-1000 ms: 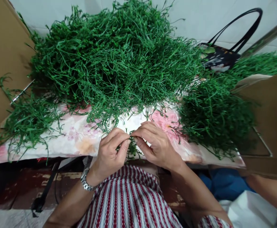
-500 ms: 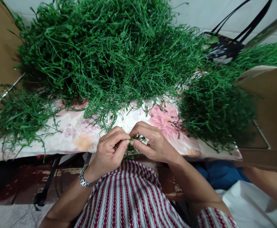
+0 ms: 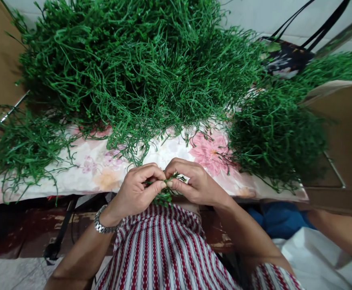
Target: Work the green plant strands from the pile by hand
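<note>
While green stems (image 3: 164, 198) are pinched by the left hand (image 3: 139, 187) and right hand (image 3: 195, 183), fingertip handling seems underway; steady pinching is probably needed next.

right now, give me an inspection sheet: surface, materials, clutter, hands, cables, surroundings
Surface: floral cloth, partly covered
Materials: large green heap at back; smaller left pile and right pile; green sprigs front centre
Clutter: dark floral bag, back right
Hands: left hand and right hand close together, both pinching the green sprigs
Cables: thin dark line below the cloth, left; can't tell if it's a cable
Surroundings: cardboard both sides, white wall behind, another person's limb at right
</note>
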`<state>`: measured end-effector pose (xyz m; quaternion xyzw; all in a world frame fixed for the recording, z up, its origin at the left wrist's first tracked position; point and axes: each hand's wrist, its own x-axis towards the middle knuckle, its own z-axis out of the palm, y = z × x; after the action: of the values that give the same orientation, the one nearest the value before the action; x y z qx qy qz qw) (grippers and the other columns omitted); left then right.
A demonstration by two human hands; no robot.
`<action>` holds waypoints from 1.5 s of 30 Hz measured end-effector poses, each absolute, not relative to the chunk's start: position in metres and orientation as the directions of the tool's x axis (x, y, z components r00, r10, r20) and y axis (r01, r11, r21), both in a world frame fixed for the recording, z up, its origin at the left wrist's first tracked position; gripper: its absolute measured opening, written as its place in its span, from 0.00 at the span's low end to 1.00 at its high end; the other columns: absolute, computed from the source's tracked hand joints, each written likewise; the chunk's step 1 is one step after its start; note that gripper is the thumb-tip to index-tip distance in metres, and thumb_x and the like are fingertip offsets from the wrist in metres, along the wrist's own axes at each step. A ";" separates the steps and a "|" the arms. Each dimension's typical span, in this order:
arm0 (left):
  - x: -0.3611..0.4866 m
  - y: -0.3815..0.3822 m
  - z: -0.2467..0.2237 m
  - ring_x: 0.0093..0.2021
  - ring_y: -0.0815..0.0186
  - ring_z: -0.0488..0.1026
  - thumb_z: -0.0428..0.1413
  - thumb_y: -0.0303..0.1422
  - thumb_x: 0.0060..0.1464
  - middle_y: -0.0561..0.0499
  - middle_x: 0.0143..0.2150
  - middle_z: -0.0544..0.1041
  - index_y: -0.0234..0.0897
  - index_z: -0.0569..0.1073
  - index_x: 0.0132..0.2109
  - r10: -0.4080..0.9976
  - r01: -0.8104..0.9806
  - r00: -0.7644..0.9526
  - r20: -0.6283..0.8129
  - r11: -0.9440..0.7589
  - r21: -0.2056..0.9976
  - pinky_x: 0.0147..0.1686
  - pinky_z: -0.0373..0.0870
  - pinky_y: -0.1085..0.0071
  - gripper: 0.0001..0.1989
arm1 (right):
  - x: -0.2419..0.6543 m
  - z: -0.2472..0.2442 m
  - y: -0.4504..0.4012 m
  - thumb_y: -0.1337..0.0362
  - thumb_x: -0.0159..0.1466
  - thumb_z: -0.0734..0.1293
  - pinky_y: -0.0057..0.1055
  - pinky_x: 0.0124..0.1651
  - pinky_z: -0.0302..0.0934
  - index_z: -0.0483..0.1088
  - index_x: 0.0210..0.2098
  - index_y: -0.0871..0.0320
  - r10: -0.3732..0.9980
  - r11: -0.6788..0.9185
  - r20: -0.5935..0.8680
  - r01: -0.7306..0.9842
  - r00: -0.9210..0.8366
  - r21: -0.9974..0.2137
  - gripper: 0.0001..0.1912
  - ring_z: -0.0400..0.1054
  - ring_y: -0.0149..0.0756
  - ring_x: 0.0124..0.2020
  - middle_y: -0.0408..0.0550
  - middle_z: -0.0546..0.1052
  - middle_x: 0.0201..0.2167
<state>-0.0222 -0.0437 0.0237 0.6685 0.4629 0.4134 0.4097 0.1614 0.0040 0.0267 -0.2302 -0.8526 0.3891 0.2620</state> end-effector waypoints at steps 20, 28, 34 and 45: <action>-0.018 -0.038 0.030 0.26 0.72 0.63 0.50 0.22 0.51 0.55 0.24 0.66 0.35 0.67 0.28 0.912 0.505 0.358 0.202 -0.371 0.779 0.28 0.58 0.75 0.07 | 0.162 0.036 -0.003 0.72 0.62 0.55 0.31 0.30 0.52 0.64 0.31 0.61 0.456 0.890 0.255 0.441 -0.853 -0.115 0.08 0.55 0.34 0.27 0.48 0.65 0.26; -0.028 -0.034 0.031 0.24 0.74 0.61 0.52 0.19 0.50 0.56 0.22 0.65 0.34 0.69 0.28 0.872 0.287 0.434 0.228 -0.373 0.882 0.26 0.56 0.76 0.07 | 0.171 0.030 0.019 0.70 0.65 0.55 0.23 0.36 0.56 0.64 0.31 0.61 0.283 0.722 0.317 -0.016 -0.905 -0.692 0.10 0.61 0.27 0.30 0.45 0.67 0.26; -0.025 -0.032 0.020 0.27 0.73 0.61 0.57 0.27 0.51 0.55 0.24 0.65 0.35 0.69 0.29 0.957 0.178 0.185 0.225 -0.258 0.950 0.27 0.57 0.75 0.05 | 0.159 0.028 0.008 0.67 0.67 0.55 0.22 0.34 0.56 0.65 0.36 0.62 0.693 0.548 0.272 0.243 -0.667 -0.800 0.09 0.63 0.25 0.30 0.45 0.69 0.29; -0.021 -0.037 0.020 0.27 0.73 0.64 0.53 0.24 0.53 0.54 0.25 0.68 0.35 0.68 0.30 0.918 0.251 0.246 0.311 -0.370 0.894 0.28 0.60 0.75 0.05 | 0.155 0.016 0.001 0.62 0.66 0.57 0.22 0.28 0.50 0.58 0.24 0.61 0.587 0.593 0.298 0.149 -0.752 -0.791 0.15 0.54 0.23 0.24 0.39 0.58 0.21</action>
<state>-0.0207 -0.0368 0.0199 0.6959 0.4198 0.4481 0.3724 0.1552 0.0006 0.0155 -0.2171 -0.8484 0.3955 0.2768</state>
